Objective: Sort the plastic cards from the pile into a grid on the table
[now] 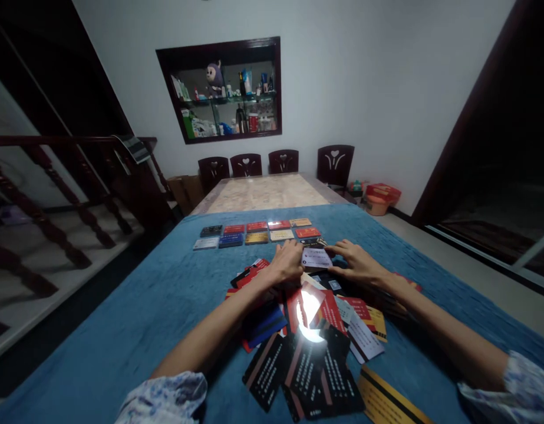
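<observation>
A white card (316,258) with dark print lies between my two hands, just short of a black card (313,242). My left hand (288,259) has its curled fingers at the card's left edge. From the other side, my right hand (352,260) pinches the right edge between thumb and fingers. Below them spreads a loose pile of overlapping cards: red cards (336,311), a blue card (265,325), black cards (313,377), a white striped card (363,337) and a gold card (389,400). Glare whitens the pile's middle, and my forearms hide parts of it.
Beyond my left hand, cards lie in two rows, among them a red card (234,228) and a gold card (256,238). A blue cloth (165,306) covers the near part of the table (272,193). Dark chairs (336,165) stand around the far end.
</observation>
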Available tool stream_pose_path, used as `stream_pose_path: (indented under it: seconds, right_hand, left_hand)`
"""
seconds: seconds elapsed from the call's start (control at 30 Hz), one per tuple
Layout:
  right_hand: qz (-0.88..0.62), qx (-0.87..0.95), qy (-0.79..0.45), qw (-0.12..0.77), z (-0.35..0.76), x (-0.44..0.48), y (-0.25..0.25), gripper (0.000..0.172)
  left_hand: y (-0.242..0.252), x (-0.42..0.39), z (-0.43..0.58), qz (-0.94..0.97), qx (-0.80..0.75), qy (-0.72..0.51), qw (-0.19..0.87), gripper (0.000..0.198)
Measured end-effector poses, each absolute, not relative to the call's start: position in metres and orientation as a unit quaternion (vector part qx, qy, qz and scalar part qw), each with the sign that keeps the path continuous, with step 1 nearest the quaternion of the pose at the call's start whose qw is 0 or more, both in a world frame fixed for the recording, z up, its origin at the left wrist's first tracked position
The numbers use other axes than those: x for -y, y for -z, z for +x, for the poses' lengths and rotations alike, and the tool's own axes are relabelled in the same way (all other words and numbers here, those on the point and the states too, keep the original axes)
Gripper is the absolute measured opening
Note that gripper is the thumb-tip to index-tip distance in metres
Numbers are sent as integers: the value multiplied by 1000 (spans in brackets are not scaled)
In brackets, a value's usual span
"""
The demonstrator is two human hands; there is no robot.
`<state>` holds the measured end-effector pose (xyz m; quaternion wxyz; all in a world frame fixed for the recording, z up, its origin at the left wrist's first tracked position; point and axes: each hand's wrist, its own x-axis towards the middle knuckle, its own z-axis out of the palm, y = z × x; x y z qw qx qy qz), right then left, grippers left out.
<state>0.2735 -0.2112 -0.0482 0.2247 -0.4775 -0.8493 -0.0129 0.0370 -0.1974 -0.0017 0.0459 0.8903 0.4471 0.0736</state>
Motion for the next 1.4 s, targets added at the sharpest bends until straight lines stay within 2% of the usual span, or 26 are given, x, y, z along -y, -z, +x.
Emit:
stream_pose_path:
  seconds: [0.23, 0.37, 0.83, 1.13, 1.4]
  right_hand:
    - [-449, 865, 11, 223, 248, 198, 43, 37]
    - [-439, 872, -3, 218, 231, 189, 39, 43]
    - [-411, 895, 0, 172, 155, 177, 14, 22]
    - [-406, 905, -6, 128, 106, 165, 3, 30]
    - [-395, 912, -8, 106, 67, 154, -1, 28]
  left_hand:
    - [-1, 199, 11, 879, -469, -76, 41, 31]
    - [-2, 197, -7, 878, -472, -75, 37, 32]
    - [-9, 196, -71, 847, -528, -55, 31, 37]
    - [-10, 191, -117, 830, -556, -43, 17, 43]
    - [-5, 181, -155, 816, -575, -51, 17, 41]
